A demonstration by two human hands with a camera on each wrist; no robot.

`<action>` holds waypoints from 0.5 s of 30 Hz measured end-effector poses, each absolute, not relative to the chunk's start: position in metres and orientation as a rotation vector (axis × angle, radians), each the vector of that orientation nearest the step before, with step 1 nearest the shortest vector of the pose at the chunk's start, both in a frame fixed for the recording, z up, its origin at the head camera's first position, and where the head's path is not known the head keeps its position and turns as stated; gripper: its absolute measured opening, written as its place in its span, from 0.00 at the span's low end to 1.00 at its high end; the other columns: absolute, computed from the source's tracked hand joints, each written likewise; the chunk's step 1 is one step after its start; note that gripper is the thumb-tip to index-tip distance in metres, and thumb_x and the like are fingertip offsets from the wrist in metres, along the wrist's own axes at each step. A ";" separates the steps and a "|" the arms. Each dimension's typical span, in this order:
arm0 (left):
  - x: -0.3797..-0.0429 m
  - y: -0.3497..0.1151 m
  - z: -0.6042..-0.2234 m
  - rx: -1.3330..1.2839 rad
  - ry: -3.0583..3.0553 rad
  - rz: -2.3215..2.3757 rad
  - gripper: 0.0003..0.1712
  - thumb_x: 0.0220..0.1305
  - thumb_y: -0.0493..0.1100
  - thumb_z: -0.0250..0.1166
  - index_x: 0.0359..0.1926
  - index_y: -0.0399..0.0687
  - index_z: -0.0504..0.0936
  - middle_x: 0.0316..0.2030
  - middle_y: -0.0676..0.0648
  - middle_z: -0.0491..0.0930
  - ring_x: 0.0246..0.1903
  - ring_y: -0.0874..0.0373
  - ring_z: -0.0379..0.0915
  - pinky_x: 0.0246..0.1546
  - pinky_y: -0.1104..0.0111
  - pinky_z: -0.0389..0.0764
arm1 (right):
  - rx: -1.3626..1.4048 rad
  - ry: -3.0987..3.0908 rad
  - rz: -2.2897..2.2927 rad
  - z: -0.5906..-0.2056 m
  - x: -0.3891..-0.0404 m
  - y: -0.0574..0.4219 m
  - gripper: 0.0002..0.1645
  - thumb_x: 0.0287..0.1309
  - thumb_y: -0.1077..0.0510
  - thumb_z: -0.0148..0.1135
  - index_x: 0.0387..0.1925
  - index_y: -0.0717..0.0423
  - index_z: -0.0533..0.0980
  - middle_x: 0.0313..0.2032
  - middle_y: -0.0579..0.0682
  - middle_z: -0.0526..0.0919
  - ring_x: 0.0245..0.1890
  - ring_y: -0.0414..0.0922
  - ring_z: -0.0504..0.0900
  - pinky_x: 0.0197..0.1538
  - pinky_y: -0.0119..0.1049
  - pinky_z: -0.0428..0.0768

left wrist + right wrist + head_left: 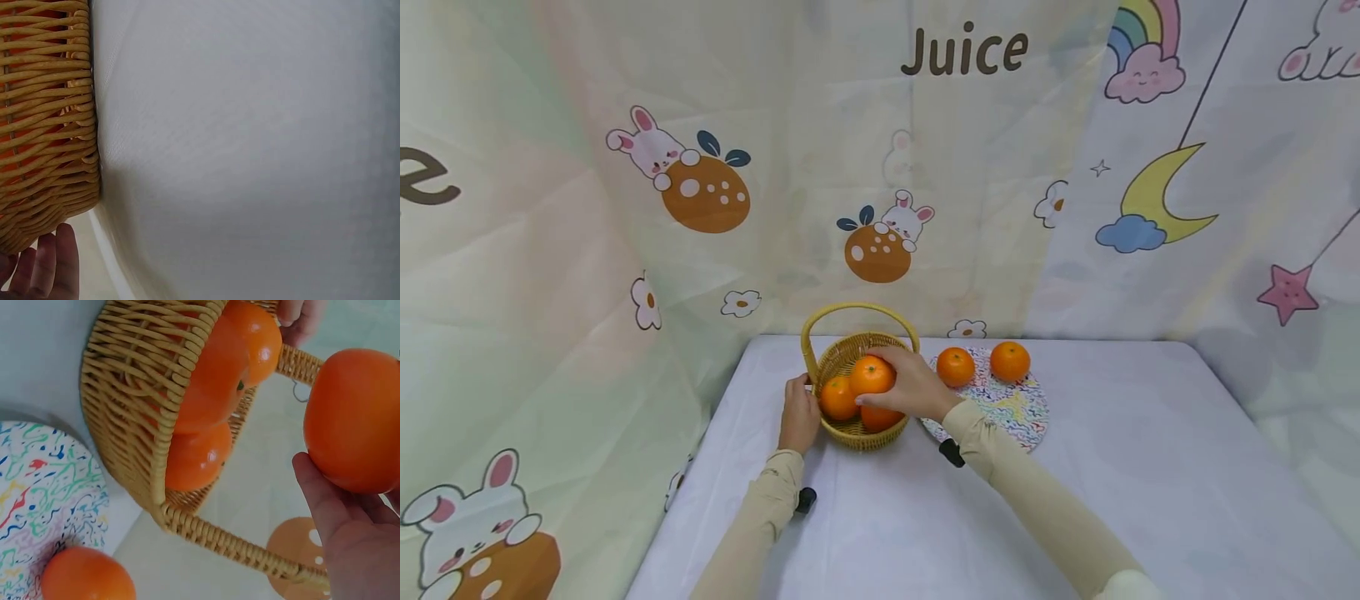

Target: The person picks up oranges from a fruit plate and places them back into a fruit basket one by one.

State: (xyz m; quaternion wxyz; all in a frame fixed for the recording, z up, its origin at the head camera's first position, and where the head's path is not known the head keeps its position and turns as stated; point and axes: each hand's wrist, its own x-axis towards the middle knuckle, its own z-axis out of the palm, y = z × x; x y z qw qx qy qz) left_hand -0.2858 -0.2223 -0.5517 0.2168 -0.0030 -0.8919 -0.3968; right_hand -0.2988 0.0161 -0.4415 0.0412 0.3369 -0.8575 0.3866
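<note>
A wicker basket (865, 440) with a tall arched handle stands on the table. My left hand (800, 414) grips its left side by the foot of the handle; in the left wrist view its fingers (65, 256) lie against the weave. Over the basket's opening, my right hand (917, 385) holds an orange (353, 419) between thumb and fingers. Beneath it, several more oranges lie inside the basket, among them a large one (212, 381) with a green stem spot and a smaller one (261, 344) close to the rim.
Right of the basket lies a round plate (1011, 408) with multicoloured squiggles. Two oranges sit toward its back, one on the left (956, 367) and one on the right (1010, 362). A white cloth (880, 525) covers the table, and a printed curtain (820, 167) hangs behind.
</note>
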 end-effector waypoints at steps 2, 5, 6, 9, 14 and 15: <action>-0.285 -0.222 -0.552 -0.007 -2.471 -1.101 0.20 0.71 0.30 0.44 0.61 0.30 0.66 0.53 0.34 0.65 0.48 0.43 0.71 0.51 0.53 0.74 | 1.026 -2.631 1.177 -0.444 -0.306 0.008 0.46 0.44 0.35 0.74 0.62 0.52 0.72 0.55 0.44 0.77 0.50 0.42 0.77 0.50 0.38 0.79; -0.285 -0.221 -0.552 -0.017 -2.468 -1.093 0.20 0.71 0.30 0.44 0.61 0.29 0.65 0.52 0.34 0.66 0.49 0.42 0.71 0.52 0.52 0.74 | 1.021 -2.626 1.168 -0.446 -0.316 -0.003 0.46 0.44 0.37 0.75 0.61 0.55 0.72 0.53 0.45 0.78 0.49 0.42 0.77 0.51 0.38 0.78; -0.285 -0.221 -0.553 -0.020 -2.467 -1.087 0.20 0.71 0.31 0.43 0.61 0.30 0.66 0.52 0.34 0.66 0.48 0.43 0.71 0.52 0.53 0.74 | 1.021 -2.626 1.168 -0.447 -0.319 -0.006 0.46 0.44 0.37 0.75 0.61 0.56 0.72 0.53 0.45 0.78 0.48 0.41 0.77 0.51 0.37 0.78; -0.286 -0.221 -0.554 -0.034 -2.456 -1.073 0.19 0.71 0.31 0.44 0.61 0.30 0.66 0.51 0.34 0.66 0.46 0.44 0.72 0.49 0.53 0.75 | 1.013 -2.622 1.166 -0.448 -0.329 -0.015 0.46 0.46 0.39 0.74 0.62 0.58 0.71 0.52 0.46 0.78 0.48 0.42 0.78 0.51 0.38 0.78; -0.286 -0.223 -0.555 -0.054 -2.423 -1.053 0.18 0.71 0.31 0.45 0.60 0.31 0.67 0.50 0.34 0.67 0.42 0.44 0.72 0.45 0.54 0.75 | 0.943 -2.686 1.177 -0.452 -0.341 -0.028 0.47 0.51 0.40 0.71 0.67 0.59 0.66 0.61 0.53 0.73 0.54 0.47 0.76 0.55 0.40 0.76; -0.286 -0.223 -0.555 -0.053 -2.416 -1.046 0.18 0.71 0.31 0.45 0.60 0.31 0.67 0.50 0.34 0.67 0.41 0.44 0.72 0.45 0.54 0.75 | 0.931 -2.700 1.191 -0.452 -0.342 -0.031 0.48 0.52 0.41 0.71 0.68 0.60 0.65 0.64 0.54 0.71 0.56 0.48 0.75 0.56 0.41 0.75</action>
